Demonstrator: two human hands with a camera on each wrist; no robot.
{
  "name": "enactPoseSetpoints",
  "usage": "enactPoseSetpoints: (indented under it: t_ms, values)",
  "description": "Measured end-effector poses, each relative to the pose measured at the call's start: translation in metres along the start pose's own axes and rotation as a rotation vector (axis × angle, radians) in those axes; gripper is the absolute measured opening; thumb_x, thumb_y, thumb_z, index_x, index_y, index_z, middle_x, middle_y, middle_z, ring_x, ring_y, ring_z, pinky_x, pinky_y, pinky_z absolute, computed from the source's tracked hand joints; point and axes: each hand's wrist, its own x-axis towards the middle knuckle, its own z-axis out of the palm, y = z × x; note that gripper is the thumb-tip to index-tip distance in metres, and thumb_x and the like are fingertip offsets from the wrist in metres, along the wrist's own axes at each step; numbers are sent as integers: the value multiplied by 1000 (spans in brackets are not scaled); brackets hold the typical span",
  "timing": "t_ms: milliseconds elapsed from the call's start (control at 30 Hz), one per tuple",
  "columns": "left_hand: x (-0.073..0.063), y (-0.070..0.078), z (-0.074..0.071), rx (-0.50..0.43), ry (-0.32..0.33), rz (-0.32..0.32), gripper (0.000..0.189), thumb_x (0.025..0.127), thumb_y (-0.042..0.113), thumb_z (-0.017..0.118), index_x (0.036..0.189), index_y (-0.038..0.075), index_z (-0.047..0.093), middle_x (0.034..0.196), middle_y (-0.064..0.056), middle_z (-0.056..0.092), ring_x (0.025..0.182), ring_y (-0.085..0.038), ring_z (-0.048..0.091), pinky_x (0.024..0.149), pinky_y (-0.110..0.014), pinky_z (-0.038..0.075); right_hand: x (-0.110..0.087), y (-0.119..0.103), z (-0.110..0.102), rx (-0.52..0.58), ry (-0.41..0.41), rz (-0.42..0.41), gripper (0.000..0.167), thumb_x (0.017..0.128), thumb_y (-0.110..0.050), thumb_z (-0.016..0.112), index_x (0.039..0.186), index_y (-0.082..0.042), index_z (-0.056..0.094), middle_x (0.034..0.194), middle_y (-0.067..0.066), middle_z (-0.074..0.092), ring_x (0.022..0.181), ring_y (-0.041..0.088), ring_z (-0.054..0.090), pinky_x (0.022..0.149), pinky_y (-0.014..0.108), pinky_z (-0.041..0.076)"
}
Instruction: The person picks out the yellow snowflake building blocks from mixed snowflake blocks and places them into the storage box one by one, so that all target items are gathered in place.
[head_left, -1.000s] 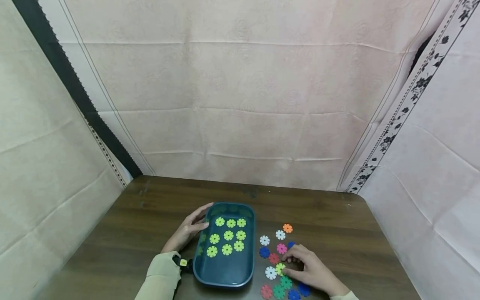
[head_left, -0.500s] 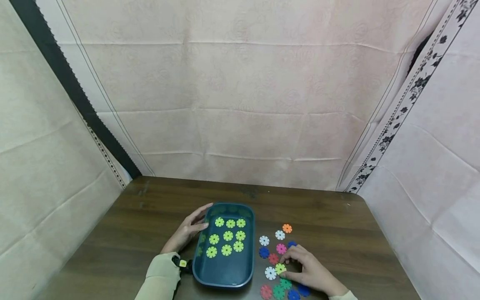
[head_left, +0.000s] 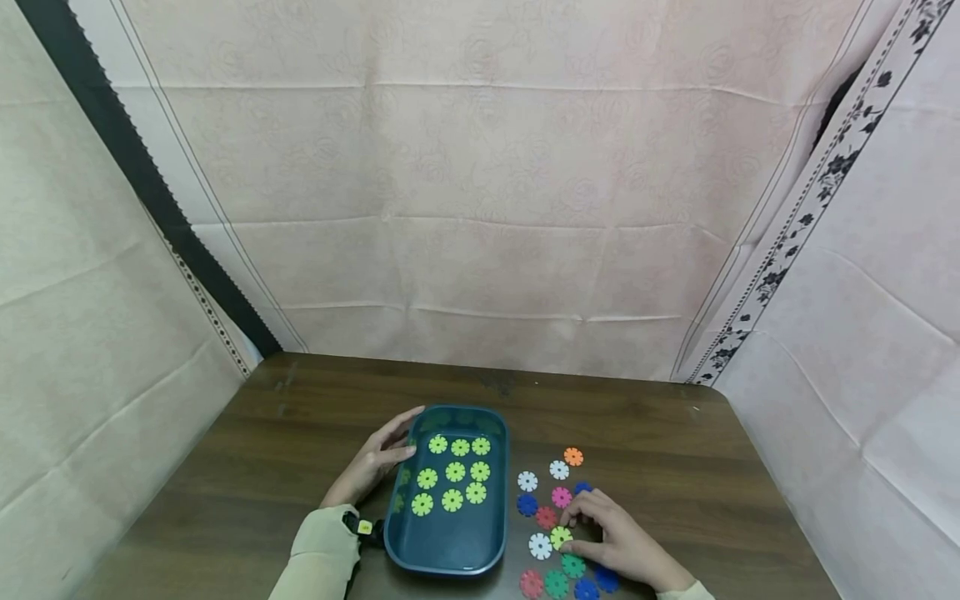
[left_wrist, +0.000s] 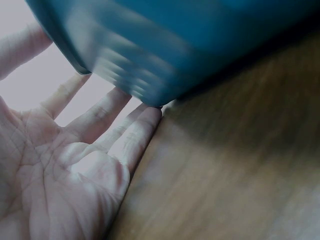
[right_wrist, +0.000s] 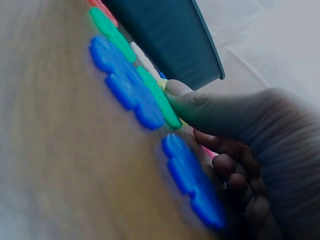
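Observation:
A dark teal tray (head_left: pixel 457 546) holds several yellow-green flower-shaped discs (head_left: pixel 455 472) in rows. My left hand (head_left: pixel 375 458) rests against its left side, thumb at the rim; in the left wrist view, straight, spread fingers (left_wrist: pixel 100 112) touch the tray's outer wall (left_wrist: pixel 150 45). To the tray's right, my right hand (head_left: pixel 611 537) pinches a yellow-green flower disc (head_left: pixel 559 537) at its edge between thumb and forefinger. That disc lies among other colours and is mostly hidden behind the thumb (right_wrist: pixel 192 102) in the right wrist view.
Around the right hand lie white (head_left: pixel 540 547), green (head_left: pixel 557 583), red (head_left: pixel 532 583), pink (head_left: pixel 561 497) and blue (head_left: pixel 527 504) flower discs, with an orange one (head_left: pixel 573 457) farthest back. The brown wooden table (head_left: pixel 645 433) ends at a pale cloth wall (head_left: pixel 487 250).
My right thumb and forefinger have shifted slightly left at the yellow-green disc's edge. The left hand and the tray hold their places.

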Motion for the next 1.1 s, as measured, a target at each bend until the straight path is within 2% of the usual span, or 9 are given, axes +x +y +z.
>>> enactPoseSetpoints:
  t_ms: [167,400,567,700,933,1100]
  values:
    - [-1,1,1,5,14,-13,61,101,12,55,157,24,35,156,-15,38,138,-41,41,105,-52,41,-1,2,1,17,7,-40,19,90,-24,77,103,-24,63,100,-8,60,87,12,49,73,25,44]
    - [-1,2,1,-1,29,-21,60,101,10,54,156,25,37,155,-14,40,137,-41,42,104,-49,43,0,2,2,-30,5,29,26,87,-32,79,108,-27,64,101,-11,60,90,7,51,74,24,46]
    - [0,1,0,-5,17,-8,61,101,9,53,158,21,34,155,-16,39,136,-42,42,103,-47,45,1,-2,2,-63,10,1,25,89,-33,78,110,-29,65,105,-12,60,92,8,50,75,26,46]
    - [0,1,-1,2,11,-1,61,101,8,53,158,20,33,156,-16,38,138,-41,41,105,-47,43,2,-3,2,-48,13,-13,23,90,-31,77,108,-28,64,106,-12,59,92,9,50,75,26,45]
    - [0,1,0,-1,18,-6,60,101,8,53,157,23,35,156,-15,39,137,-41,41,105,-51,41,-1,1,2,0,19,51,24,89,-31,77,107,-27,61,95,-11,57,84,8,51,70,24,46]
    - [0,2,2,3,30,-18,60,101,10,55,156,25,37,156,-13,39,138,-40,41,107,-54,40,-1,4,3,29,49,71,19,91,-26,75,107,-25,63,90,-11,58,79,7,52,65,24,46]
